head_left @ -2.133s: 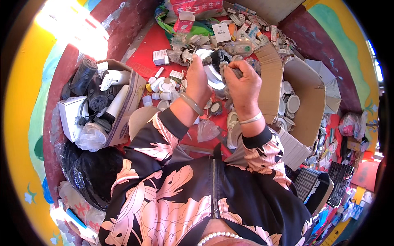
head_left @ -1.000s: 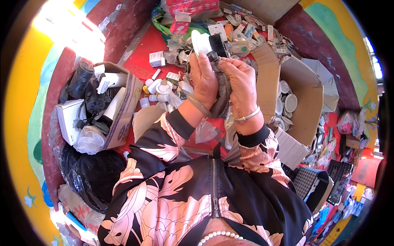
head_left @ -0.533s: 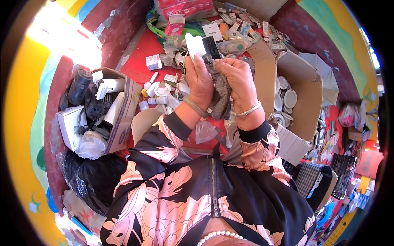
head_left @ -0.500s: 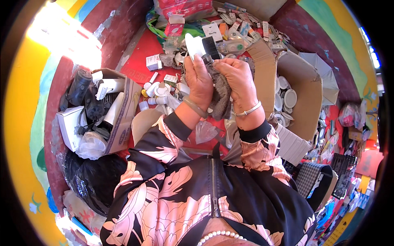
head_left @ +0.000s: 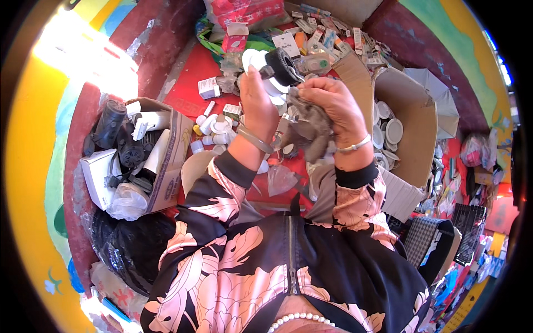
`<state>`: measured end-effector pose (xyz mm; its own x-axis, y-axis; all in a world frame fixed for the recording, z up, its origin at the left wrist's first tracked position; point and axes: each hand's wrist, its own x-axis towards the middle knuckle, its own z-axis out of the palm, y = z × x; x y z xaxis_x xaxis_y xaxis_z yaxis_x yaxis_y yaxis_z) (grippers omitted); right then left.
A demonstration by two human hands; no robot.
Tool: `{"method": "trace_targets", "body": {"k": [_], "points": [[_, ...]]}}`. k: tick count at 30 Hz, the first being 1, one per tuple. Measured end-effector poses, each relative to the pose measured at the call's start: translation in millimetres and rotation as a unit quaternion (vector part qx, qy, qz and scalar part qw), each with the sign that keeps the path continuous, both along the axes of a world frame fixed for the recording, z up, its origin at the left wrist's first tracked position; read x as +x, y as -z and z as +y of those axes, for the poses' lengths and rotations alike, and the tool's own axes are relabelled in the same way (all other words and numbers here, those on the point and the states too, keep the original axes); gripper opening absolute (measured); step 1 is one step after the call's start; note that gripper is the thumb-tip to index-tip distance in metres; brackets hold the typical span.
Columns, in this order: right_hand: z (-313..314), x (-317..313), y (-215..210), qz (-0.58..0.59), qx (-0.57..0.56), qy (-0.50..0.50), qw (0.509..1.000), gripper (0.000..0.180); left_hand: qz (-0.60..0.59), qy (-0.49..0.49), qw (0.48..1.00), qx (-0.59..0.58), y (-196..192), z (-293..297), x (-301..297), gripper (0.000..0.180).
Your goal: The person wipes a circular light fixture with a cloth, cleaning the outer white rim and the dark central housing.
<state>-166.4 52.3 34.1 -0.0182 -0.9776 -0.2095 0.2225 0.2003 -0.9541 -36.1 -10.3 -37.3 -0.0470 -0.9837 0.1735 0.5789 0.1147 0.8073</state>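
Above the red ground sheet, my left hand [head_left: 258,105] is closed around a white disc-shaped fixture [head_left: 254,57] with a round black ribbed part [head_left: 282,65] on its side. The fixture's exact kind does not show, and my fingers hide some of it. Just right of it, my right hand [head_left: 335,105] pinches a crumpled grey-brown cloth [head_left: 317,136], which hangs down below the fingers. Those fingertips are close to the lower edge of the black part; whether they touch it I cannot tell.
On the left stands a carton [head_left: 176,144] of black and white fixtures. To the right, an open cardboard box [head_left: 413,122] holds several white discs. Small boxes [head_left: 209,87] and white parts lie ahead on the red sheet [head_left: 191,72]. A black plastic bag [head_left: 130,244] sits lower left.
The fixture has turned, so its black part now faces more toward me. My right hand has moved slightly right and down, and the cloth has swung out to the right.
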Motion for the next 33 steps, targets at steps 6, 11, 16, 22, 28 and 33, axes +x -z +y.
{"method": "trace_targets", "body": {"k": [6, 11, 16, 22, 28, 33], "points": [[11.0, -37.9, -5.7, -0.028, -0.097, -0.021, 0.995, 0.018, 0.277, 0.150, 0.939, 0.137, -9.1, -13.4, 14.5, 0.039], [12.8, -22.1, -11.1, 0.041, -0.085, -0.011, 0.995, 0.022, 0.330, 0.128, 0.908, 0.222, -8.4, -16.3, 12.7, 0.038], [12.4, 3.4, -15.3, -0.047, -0.056, -0.040, 0.997, 0.038, 0.292, 0.150, 0.924, 0.196, -10.7, -16.0, 11.8, 0.040], [5.7, 33.7, -0.7, 0.304, -0.229, 0.100, 0.919, 0.028, 0.315, 0.173, 0.914, 0.188, -11.2, -15.7, 8.6, 0.045], [-0.1, 50.8, 12.1, 0.546, -0.370, 0.207, 0.722, 0.023, 0.275, 0.204, 0.927, 0.153, -14.8, 3.6, 6.3, 0.047], [1.2, 54.2, 2.6, 0.513, -0.318, 0.281, 0.747, 0.017, 0.227, 0.180, 0.950, 0.117, -15.6, 9.8, 5.5, 0.044]]}}
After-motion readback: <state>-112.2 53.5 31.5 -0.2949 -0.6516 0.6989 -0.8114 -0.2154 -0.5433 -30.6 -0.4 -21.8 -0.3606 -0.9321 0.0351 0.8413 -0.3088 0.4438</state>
